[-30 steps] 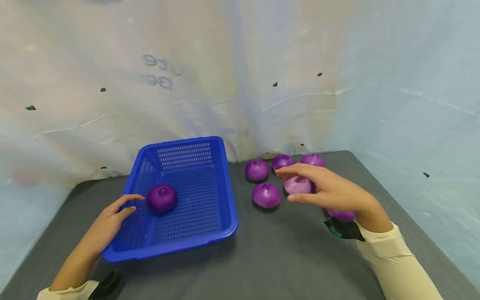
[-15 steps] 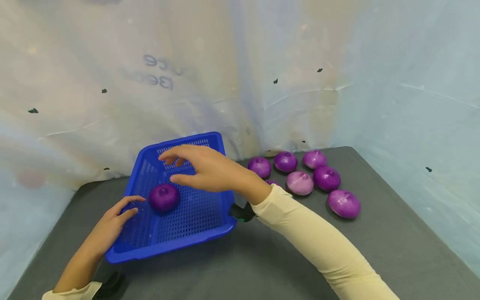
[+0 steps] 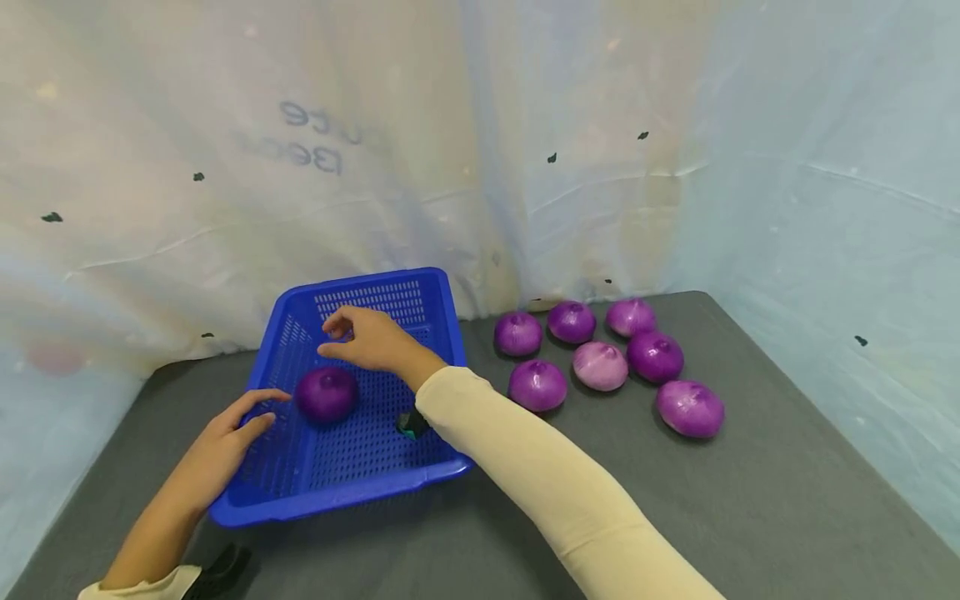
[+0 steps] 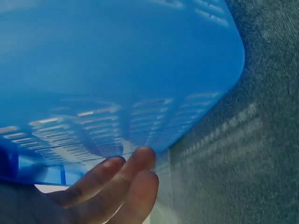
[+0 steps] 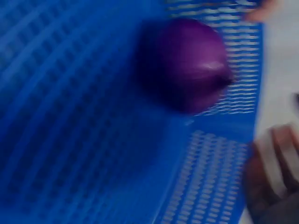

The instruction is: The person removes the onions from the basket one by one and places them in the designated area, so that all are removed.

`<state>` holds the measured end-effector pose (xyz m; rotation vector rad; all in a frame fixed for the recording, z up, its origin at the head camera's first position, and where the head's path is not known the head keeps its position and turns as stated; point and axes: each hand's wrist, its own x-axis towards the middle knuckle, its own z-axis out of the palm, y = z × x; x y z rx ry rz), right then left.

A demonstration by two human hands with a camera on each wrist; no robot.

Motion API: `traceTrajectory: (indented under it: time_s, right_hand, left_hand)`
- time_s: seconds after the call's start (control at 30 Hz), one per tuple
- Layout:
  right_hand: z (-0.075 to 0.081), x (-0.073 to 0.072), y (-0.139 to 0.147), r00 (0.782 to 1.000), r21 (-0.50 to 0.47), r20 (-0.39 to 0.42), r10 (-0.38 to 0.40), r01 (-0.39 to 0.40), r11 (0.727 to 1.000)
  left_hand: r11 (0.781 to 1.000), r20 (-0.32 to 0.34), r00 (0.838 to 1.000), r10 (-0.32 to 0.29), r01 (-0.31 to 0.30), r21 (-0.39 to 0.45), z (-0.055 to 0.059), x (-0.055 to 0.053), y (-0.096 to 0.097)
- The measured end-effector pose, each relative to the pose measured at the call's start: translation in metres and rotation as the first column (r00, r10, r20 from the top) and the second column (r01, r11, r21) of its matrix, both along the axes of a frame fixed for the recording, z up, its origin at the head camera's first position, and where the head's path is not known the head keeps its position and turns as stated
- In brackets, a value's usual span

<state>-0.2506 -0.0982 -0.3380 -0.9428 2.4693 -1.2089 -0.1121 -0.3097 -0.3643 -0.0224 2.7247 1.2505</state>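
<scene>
A blue plastic basket (image 3: 345, 493) stands on the table's left side with one purple onion (image 3: 327, 394) inside. My left hand (image 3: 213, 458) grips the basket's left rim; in the left wrist view its fingers (image 4: 142, 189) lie along the outside of the slotted wall. Over the basket hovers my right hand (image 3: 372, 340), fingers loosely bent, thumb apart and nothing between them. It is just above and behind the onion, seemingly not touching it. In the right wrist view the onion (image 5: 194, 65) sits near the basket wall, and the right hand's fingers (image 5: 266, 182) are blurred.
Several more onions lie on the dark grey table (image 3: 750, 492) right of the basket, among them a paler onion (image 3: 600, 366) and a front-right onion (image 3: 690, 408). A plastic sheet (image 3: 480, 167) hangs behind the table.
My right hand has swung left from over the loose onions to above the basket, then slightly down, its fingers more bent. The left hand stays at the rim.
</scene>
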Motion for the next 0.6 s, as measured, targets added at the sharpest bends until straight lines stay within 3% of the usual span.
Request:
traceTrajectory:
  time_s: [0.1,0.2,0.4,0.6]
  right_hand:
    - [-0.006,0.001,-0.005,0.989,0.109,-0.065,0.132,-0.125,0.986]
    - [-0.006,0.002,-0.005,0.977,0.188,-0.040,0.211,-0.200,0.962]
    - [-0.014,0.005,-0.004,0.970,0.311,0.038,0.240,-0.240,0.920]
    - [-0.023,0.007,-0.003,0.972,0.402,0.055,0.229,-0.232,0.886]
  left_hand:
    - [1.000,-0.018,1.000,-0.002,0.002,-0.022,0.002,0.001,-0.001]
    - [1.000,-0.007,1.000,-0.001,0.001,-0.009,0.003,0.001,-0.002]
    - [0.999,-0.006,1.000,0.001,-0.001,-0.052,0.000,0.000,-0.001]
    - [1.000,0.001,1.000,0.005,-0.005,-0.021,-0.003,0.000,0.001]
